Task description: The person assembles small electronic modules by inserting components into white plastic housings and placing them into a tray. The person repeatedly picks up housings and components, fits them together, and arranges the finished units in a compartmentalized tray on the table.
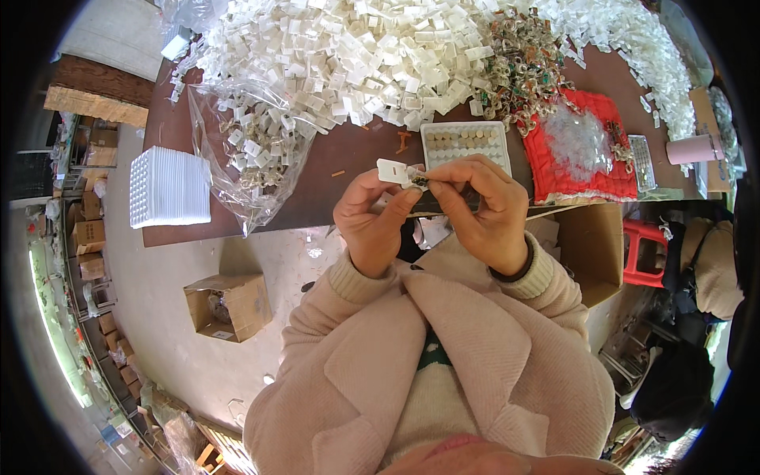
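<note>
My left hand [374, 220] pinches a small white plastic piece [393, 171], flat and squarish with a slot in it, between thumb and fingers. Against its right end my right hand [481, 207] grips a tiny dark, metallic-looking part [419, 182] with thumb and forefinger; its exact kind is too small to make out. Both hands meet above the table's near edge. Just behind them on the brown table [336, 146] lies a white compartment tray [453, 161] with rows of round tan pieces. An orange plastic bit [403, 142] rests beside the tray.
A large heap of white plastic pieces [348, 55] fills the back, beside a pile of metal trinkets [518, 67]. On the left are a clear bag [273, 178] and stacked white trays [170, 190]. Right: red cloth [546, 162], pink cup [689, 150], red stool [645, 253], another person [712, 269].
</note>
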`<act>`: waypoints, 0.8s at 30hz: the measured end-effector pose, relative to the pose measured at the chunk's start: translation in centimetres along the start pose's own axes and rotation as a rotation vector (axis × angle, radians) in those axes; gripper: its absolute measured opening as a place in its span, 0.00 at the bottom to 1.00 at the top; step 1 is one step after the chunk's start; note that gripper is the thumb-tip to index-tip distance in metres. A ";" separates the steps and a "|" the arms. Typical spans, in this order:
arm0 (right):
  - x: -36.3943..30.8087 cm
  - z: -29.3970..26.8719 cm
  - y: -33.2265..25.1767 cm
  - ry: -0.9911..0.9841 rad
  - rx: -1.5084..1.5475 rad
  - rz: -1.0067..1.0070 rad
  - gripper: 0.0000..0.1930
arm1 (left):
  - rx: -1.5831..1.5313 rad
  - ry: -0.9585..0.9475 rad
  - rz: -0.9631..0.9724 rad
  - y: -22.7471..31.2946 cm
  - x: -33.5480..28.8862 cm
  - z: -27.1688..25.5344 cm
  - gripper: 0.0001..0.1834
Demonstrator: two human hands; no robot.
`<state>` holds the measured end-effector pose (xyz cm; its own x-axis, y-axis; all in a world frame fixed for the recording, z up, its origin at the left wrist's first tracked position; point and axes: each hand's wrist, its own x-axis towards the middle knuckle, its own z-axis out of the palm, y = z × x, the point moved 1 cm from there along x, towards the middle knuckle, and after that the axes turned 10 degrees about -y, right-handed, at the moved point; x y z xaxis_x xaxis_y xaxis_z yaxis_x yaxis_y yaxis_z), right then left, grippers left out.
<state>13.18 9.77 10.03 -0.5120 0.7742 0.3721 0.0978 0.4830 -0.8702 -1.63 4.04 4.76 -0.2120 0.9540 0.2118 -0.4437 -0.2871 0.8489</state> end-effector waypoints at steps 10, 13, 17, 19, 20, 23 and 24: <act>-0.5 0.2 1.4 -0.047 0.308 0.227 0.07 | 0.123 -0.029 0.064 -0.7 0.2 -1.2 0.14; -0.4 0.0 1.1 -0.041 0.154 0.154 0.07 | 0.220 -0.034 0.141 -0.7 0.3 -1.0 0.15; -0.3 0.0 0.8 -0.044 0.136 0.086 0.09 | 0.240 -0.068 0.189 -0.8 0.3 -1.2 0.14; -0.4 0.1 0.9 -0.078 0.339 0.176 0.09 | 0.188 -0.056 0.166 -1.0 0.2 -1.4 0.13; -0.5 0.2 1.0 -0.090 0.433 0.208 0.10 | 0.152 -0.038 0.129 -1.2 0.2 -1.5 0.12; -0.8 0.7 1.0 -0.078 0.250 0.088 0.10 | 0.071 -0.021 0.078 -1.4 -0.1 -1.7 0.12; -0.8 0.9 1.1 -0.059 0.233 0.069 0.11 | 0.043 -0.017 0.070 -1.4 -0.2 -1.7 0.12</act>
<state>12.97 9.30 8.51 -0.5606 0.7736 0.2954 -0.0614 0.3169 -0.9465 -2.45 4.14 2.66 -0.2259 0.9334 0.2789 -0.3903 -0.3491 0.8519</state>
